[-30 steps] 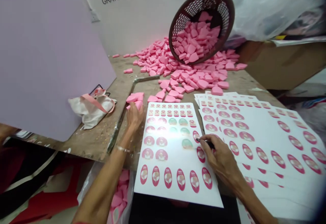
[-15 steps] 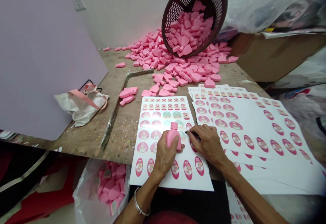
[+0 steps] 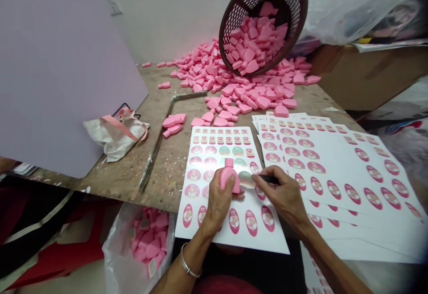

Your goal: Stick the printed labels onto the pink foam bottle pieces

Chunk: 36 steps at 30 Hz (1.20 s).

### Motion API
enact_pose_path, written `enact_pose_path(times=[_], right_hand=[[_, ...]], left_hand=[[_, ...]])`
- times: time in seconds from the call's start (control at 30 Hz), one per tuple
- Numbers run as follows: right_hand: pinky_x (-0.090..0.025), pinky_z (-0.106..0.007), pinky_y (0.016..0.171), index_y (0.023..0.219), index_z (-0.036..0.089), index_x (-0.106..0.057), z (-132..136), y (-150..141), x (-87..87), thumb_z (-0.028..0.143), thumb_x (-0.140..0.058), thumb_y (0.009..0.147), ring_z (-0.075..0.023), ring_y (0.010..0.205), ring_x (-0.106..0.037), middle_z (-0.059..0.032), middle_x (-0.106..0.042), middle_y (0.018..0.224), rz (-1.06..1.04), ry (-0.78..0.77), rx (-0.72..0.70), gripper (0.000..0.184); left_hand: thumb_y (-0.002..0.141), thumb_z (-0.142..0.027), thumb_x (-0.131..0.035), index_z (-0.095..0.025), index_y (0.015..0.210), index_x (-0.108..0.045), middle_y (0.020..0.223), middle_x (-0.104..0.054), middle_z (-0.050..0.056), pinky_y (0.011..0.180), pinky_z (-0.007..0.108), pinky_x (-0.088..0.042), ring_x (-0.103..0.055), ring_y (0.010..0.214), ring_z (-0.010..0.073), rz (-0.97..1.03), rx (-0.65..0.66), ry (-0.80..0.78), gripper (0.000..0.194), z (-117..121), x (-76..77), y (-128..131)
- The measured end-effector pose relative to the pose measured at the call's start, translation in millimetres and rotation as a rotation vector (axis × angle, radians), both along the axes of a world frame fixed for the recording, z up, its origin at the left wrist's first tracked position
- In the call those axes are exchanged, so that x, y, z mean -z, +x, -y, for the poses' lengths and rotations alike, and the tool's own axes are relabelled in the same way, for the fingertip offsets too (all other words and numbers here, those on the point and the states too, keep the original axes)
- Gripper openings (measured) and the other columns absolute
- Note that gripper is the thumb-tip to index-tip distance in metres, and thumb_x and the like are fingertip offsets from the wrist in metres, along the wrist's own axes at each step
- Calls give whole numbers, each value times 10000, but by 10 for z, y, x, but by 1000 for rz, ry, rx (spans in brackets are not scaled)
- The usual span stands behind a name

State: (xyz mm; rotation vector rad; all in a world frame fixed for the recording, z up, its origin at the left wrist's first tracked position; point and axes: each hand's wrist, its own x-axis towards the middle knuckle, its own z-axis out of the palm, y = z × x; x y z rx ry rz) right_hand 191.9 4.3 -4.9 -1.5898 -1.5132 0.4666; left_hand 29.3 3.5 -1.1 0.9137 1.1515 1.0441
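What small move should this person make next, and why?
Probably slide the black tool in the right hand under the greenish label, then lift it toward the pink bottle. The tool's tip sits at that label's edge, and the left hand holds the bottle right beside it, its visible face bare.

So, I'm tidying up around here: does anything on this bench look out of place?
Yes: the brown lattice plastic basket lies tipped on its side at the back of the wooden workbench. Small pink bottles have spilled out of it into a loose heap across the bench, rather than staying contained.
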Motion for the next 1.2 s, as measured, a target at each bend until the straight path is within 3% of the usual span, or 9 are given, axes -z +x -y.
enact_pose_path(times=[0.1,0.27,0.47,0.67,0.77,0.83,0.93,1.0,1.2], right_hand=[[-438,-247,574,748,198,-597,47,-40,-173,442,-646,780,-128,622,-542,4,-597,686,-198,-64,22,251],[-480,-245,587,967,218,-714,79,-184,-309,445,-669,760,-140,672,-595,-23,-686,821,-220,-120,-63,310],[-484,-252,538,933,210,-743,98,-300,-340,450,-664,757,-134,595,-588,-33,-710,799,-216,-102,-84,309],[-513,-266,609,915,209,-740,107,-355,-340,435,-669,754,-166,710,-639,-50,-723,868,-230,-69,-75,287],[-511,-276,607,918,208,-734,109,-364,-314,441,-654,769,-169,712,-639,-55,-721,883,-195,-51,-70,287],[-507,-290,612,936,207,-725,108,-351,-305,446,-635,788,-168,693,-631,-58,-718,873,-128,-9,-70,295],[-497,-370,722,962,207,-709,113,-314,-318,471,-631,789,-198,716,-626,-65,-710,835,102,102,-21,326],[-478,-428,793,1005,201,-688,119,-305,-328,519,-662,744,-242,792,-630,-84,-707,877,209,134,33,412],[-505,-385,882,1262,233,-498,71,-469,-219,551,-722,659,-256,1084,-590,-100,-591,1248,-152,-197,-180,718]], left_hand=[[878,-550,-470,-136,1077,-548,822,-638,62,590,291,-575,-688,659,188,148,-29,-56,466,21,-26,-24],[912,-572,-373,-133,1089,-581,939,-665,100,612,305,-583,-684,737,195,383,-41,-125,517,61,-162,-46],[923,-563,-357,-117,1099,-596,909,-683,97,618,301,-585,-682,730,187,416,-25,-136,536,101,-251,-50],[929,-560,-335,-118,1117,-584,907,-680,96,612,303,-586,-679,719,183,429,-14,-131,541,121,-258,-43],[920,-563,-358,-116,1121,-569,932,-667,101,599,296,-585,-678,714,179,419,-9,-122,534,125,-274,-53],[890,-524,-476,-137,1126,-556,970,-653,88,594,280,-583,-676,715,170,371,21,-72,460,134,-284,-62],[825,-431,-629,-182,1120,-539,990,-628,50,582,254,-575,-674,717,158,270,43,18,396,155,-281,-70],[833,-451,-609,-192,1111,-534,971,-624,44,590,256,-572,-675,739,168,235,7,27,387,169,-265,-69],[833,-560,-547,-186,977,-584,882,-640,52,664,223,-536,-654,822,174,194,-152,-5,402,152,-228,-33]])
